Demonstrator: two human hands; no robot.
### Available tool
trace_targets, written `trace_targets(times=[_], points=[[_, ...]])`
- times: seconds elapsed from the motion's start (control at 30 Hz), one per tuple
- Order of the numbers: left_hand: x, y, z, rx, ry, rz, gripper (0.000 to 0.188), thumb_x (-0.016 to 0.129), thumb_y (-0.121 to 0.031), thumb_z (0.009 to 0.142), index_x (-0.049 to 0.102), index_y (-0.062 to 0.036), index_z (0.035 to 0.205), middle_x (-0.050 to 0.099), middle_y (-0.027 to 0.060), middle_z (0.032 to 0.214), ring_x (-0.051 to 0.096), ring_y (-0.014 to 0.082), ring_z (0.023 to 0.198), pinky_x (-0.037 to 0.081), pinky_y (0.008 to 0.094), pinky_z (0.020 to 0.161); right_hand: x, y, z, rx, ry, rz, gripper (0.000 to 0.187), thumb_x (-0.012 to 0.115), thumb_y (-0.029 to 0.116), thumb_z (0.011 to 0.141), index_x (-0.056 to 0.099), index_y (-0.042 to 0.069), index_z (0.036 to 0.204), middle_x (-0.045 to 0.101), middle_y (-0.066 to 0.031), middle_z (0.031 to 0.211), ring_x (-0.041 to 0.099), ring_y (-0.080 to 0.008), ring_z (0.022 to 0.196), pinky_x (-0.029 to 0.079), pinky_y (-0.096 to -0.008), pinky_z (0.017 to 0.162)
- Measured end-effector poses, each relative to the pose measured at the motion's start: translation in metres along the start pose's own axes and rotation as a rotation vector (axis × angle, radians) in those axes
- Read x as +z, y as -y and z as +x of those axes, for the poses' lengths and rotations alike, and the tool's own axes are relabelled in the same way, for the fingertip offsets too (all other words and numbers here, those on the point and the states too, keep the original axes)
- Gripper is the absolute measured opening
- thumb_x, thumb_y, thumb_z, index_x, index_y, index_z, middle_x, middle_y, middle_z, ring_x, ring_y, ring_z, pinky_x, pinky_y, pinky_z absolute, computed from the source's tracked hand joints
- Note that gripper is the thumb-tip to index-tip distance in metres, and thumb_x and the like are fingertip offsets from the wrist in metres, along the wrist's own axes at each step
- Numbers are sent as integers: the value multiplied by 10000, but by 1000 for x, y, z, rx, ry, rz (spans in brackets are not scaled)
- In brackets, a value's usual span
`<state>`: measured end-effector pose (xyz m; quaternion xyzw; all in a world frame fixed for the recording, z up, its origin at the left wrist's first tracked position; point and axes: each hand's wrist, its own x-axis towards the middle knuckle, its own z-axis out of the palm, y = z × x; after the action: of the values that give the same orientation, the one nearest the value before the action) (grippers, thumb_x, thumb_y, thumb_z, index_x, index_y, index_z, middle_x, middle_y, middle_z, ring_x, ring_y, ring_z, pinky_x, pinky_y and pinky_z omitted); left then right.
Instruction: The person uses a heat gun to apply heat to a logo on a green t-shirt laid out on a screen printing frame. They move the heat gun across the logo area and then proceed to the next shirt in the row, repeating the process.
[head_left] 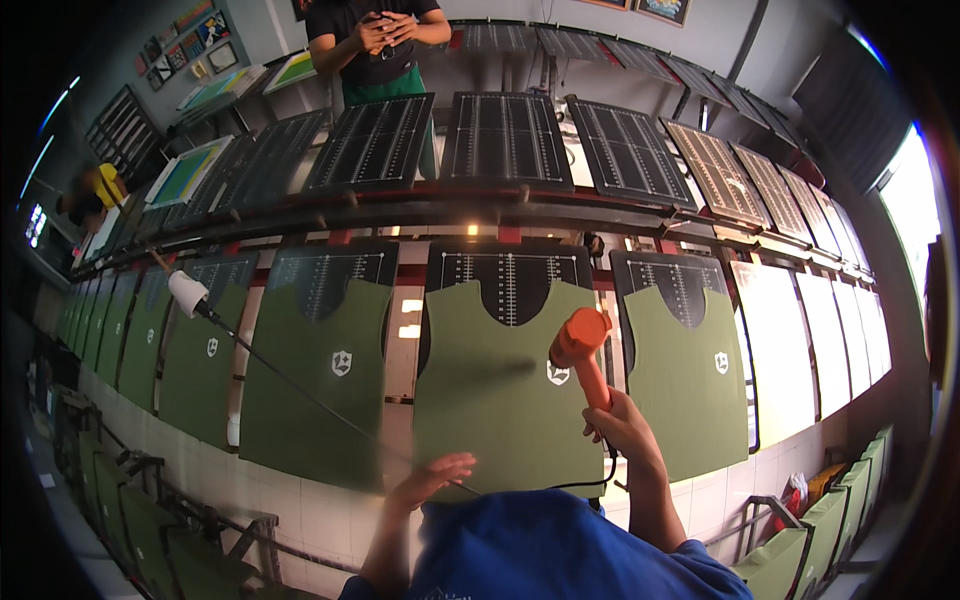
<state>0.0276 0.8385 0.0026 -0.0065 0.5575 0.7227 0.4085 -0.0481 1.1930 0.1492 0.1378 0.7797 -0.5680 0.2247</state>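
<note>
My right hand (pixel 622 425) is closed round the handle of an orange hair dryer (pixel 584 338). The dryer's head hangs over a small white shield print (pixel 558 372), partly covering it. That print is on a green shirt panel (pixel 480 400) laid over a black printing board (pixel 510 262) with white ruled marks. Low over the panel's near left part, my left hand (pixel 433 482) has its fingers stretched out and holds nothing. A black cord (pixel 300 395) slants down beside it; whether they touch I cannot tell. More green panels with shield prints (pixel 315 400) lie on boards to both sides.
At the upper left hangs a white connector (pixel 187 292) on the cord. Bare black boards (pixel 505 140) line the far rack, where another person (pixel 378 45) stands with hands together. A person in yellow (pixel 108 186) is at far left. Racks with green panels (pixel 775 565) stand nearby.
</note>
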Motion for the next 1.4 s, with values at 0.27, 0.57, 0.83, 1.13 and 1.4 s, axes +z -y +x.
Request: trace_targets(times=[0.27,0.57,0.83,1.13,1.4], points=[[-22,15,-23,85,-132,74,545,669,-104,882,449,-65,1379,513,99,1369,519,220,1225,418,358,1019,4,5,-2,-48,-53,68,345,596,149,792,560,-66,1059,575,-31,710,587,-112,612,487,-259,551],[-78,31,-36,271,-1015,43,233,563,-136,913,591,-38,1123,632,50,1063,598,139,941,487,286,824,0,4,-11,53,-28,83,402,605,167,783,542,-71,1100,562,-22,719,580,-97,632,480,-248,561],[-106,47,-34,193,-1470,651,206,501,-83,913,576,-2,1087,609,116,965,586,243,867,464,350,742,3,2,-12,79,-32,84,362,599,158,794,547,-62,1076,557,-21,712,583,-100,628,480,-248,556],[-94,40,-15,200,-1570,1105,203,543,-78,868,549,25,1043,553,184,969,544,368,926,439,462,797,12,-5,-22,46,-78,102,346,592,140,798,547,-65,1074,550,-19,708,583,-100,622,484,-247,552],[-98,39,-13,211,-1589,1159,202,575,-96,869,549,19,1034,561,184,952,549,378,930,440,470,786,10,-5,-24,49,-101,100,341,586,143,798,547,-52,1076,577,-45,737,612,-117,639,506,-262,556]])
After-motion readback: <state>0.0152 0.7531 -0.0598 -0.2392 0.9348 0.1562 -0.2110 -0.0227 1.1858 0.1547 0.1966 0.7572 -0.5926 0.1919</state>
